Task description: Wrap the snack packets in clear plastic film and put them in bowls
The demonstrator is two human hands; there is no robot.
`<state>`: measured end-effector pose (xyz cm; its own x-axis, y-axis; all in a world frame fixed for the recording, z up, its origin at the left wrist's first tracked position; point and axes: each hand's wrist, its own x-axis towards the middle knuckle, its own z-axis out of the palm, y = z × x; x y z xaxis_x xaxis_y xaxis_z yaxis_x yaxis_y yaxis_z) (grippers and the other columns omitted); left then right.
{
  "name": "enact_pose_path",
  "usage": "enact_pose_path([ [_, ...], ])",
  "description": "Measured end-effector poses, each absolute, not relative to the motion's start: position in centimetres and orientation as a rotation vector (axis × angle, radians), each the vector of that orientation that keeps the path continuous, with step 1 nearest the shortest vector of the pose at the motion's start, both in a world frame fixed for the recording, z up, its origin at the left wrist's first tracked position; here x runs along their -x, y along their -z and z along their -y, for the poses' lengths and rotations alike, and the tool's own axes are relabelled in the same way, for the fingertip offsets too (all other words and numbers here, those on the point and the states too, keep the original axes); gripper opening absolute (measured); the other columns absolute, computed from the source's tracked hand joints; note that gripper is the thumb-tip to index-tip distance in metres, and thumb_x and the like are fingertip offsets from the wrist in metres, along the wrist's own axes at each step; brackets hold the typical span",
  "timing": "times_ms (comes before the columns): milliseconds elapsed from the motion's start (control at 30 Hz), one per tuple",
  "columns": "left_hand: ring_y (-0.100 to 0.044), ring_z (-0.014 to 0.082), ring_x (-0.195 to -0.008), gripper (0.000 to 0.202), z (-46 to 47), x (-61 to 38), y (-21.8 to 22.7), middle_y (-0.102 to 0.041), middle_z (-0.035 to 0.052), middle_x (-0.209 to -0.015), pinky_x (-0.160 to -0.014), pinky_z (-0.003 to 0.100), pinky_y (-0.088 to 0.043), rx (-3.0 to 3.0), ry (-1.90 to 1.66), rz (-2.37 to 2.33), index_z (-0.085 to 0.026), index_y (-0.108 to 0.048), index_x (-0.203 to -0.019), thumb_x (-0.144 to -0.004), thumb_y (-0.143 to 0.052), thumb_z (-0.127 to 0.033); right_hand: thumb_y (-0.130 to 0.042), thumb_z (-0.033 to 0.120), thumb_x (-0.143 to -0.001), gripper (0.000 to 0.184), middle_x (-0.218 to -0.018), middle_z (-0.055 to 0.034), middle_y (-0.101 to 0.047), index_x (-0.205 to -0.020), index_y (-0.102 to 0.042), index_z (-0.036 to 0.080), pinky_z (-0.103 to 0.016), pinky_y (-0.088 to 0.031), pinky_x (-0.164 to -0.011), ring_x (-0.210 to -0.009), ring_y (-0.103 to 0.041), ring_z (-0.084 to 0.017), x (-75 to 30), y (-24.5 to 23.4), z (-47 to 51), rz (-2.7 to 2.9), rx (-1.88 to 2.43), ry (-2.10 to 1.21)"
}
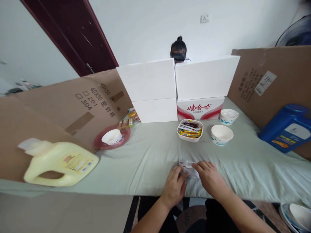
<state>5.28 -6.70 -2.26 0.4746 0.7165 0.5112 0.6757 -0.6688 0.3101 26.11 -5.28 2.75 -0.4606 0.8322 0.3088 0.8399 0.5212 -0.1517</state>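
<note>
Both hands pinch a clear plastic bag at the table's near edge: left hand grips its left side, right hand presses its right. Beyond stands a white dish of snack packets.

We've got both forearms reaching in, left hand and right hand side by side, palms down, fingers curled.

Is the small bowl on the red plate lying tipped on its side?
No, the small bowl stands upright on the red plate, its open mouth facing up.
</note>
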Motion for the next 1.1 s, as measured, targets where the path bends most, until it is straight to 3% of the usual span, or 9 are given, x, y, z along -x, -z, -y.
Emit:
enact_pose_path([
  [133,-0.051,0.0270,-0.115,0.030,6.9,-5.0,2.2,-0.054,0.0145,-0.116,-0.096,0.045,-0.049,-2.573,-0.994,-1.255,-0.017,-0.060,-0.116,-0.089,-0.048,-0.015,-0.047,0.003,-0.081,0.043,-0.090,-0.0046,-0.064,-0.114,-0.063,0.025,-0.032,-0.033,-0.073,-0.083,-0.057,-0.019,-26.9,-2.9,4.7,2.507,1.443,0.023],
  [333,-0.055,0.0274,-0.109,0.041,5.7,-6.3,1.4,-0.057,0.0119,-0.119,-0.094,0.048,-0.048,-2.393,-1.066,-1.360,-0.021,-0.053,-0.125,-0.085,-0.061,-0.025,-0.041,-0.003,-0.079,0.050,-0.093,-0.0051,-0.066,-0.111,-0.066,0.025,-0.031,-0.037,-0.074,-0.087,-0.060,-0.019,-34.9,0.1,6.0,2.397,1.757,0.118],
  [467,-0.061,0.0191,-0.079,0.017,3.9,-6.9,2.2,-0.063,0.0052,-0.085,-0.073,0.034,-0.054,-1.916,-1.312,-1.468,-0.019,-0.061,-0.102,-0.087,-0.055,-0.025,-0.042,0.008,-0.087,0.038,-0.097,-0.0064,-0.066,-0.111,-0.066,0.025,-0.033,-0.041,-0.072,-0.090,-0.059,-0.023,-36.0,1.8,6.5,2.299,1.814,0.170],
  [567,-0.061,0.0150,-0.068,0.014,3.6,-5.1,3.3,-0.060,0.0022,-0.079,-0.064,0.027,-0.052,-1.479,-1.528,-1.532,-0.017,-0.055,-0.096,-0.086,-0.054,-0.027,-0.043,0.017,-0.090,0.030,-0.107,-0.0090,-0.064,-0.110,-0.064,0.022,-0.037,-0.044,-0.078,-0.098,-0.056,-0.026,-34.5,1.8,6.5,2.167,1.737,0.190],
  [767,-0.059,0.0192,-0.090,0.022,6.1,-1.8,2.8,-0.056,0.0073,-0.099,-0.080,0.035,-0.051,-1.728,-1.923,-1.733,-0.019,-0.052,-0.107,-0.085,-0.054,-0.020,-0.051,0.031,-0.091,0.034,-0.125,-0.0123,-0.055,-0.123,-0.055,0.020,-0.042,-0.041,-0.096,-0.115,-0.049,-0.026,-27.7,-0.2,5.6,2.159,1.400,-0.083],
  [833,-0.056,0.0234,-0.106,0.026,6.5,-2.7,1.8,-0.057,0.0102,-0.110,-0.090,0.042,-0.048,-2.212,-1.754,-1.538,-0.019,-0.054,-0.111,-0.086,-0.052,-0.014,-0.060,0.034,-0.085,0.052,-0.138,-0.0128,-0.046,-0.134,-0.047,0.022,-0.046,-0.037,-0.101,-0.127,-0.040,-0.029,-25.0,-1.2,4.8,2.251,1.314,-0.144],
  [900,-0.053,0.0263,-0.114,0.035,6.2,-3.8,1.0,-0.058,0.0117,-0.117,-0.095,0.046,-0.047,-2.529,-1.409,-1.396,-0.020,-0.052,-0.120,-0.087,-0.049,-0.011,-0.064,0.033,-0.080,0.059,-0.136,-0.0119,-0.049,-0.136,-0.046,0.024,-0.048,-0.035,-0.101,-0.126,-0.041,-0.030,-23.1,-2.2,3.9,2.371,1.242,-0.206],
  [1000,-0.059,0.0247,-0.103,0.034,5.2,-4.3,0.8,-0.063,0.0108,-0.111,-0.087,0.043,-0.053,-2.552,-1.060,-1.482,-0.019,-0.053,-0.124,-0.090,-0.047,-0.013,-0.059,0.027,-0.084,0.031,-0.104,-0.0063,-0.064,-0.115,-0.062,0.027,-0.042,-0.040,-0.090,-0.103,-0.056,-0.024,-23.6,-2.7,3.0,2.457,1.211,-0.311],
  [1100,-0.061,0.0201,-0.084,0.020,4.7,-3.2,1.4,-0.064,0.0060,-0.089,-0.073,0.035,-0.055,-2.457,-0.995,-1.511,-0.019,-0.063,-0.103,-0.092,-0.046,-0.016,-0.049,0.020,-0.090,0.019,-0.090,-0.0050,-0.065,-0.096,-0.067,0.024,-0.034,-0.043,-0.079,-0.088,-0.058,-0.019,-27.6,-1.5,3.3,2.340,1.228,-0.344],
])
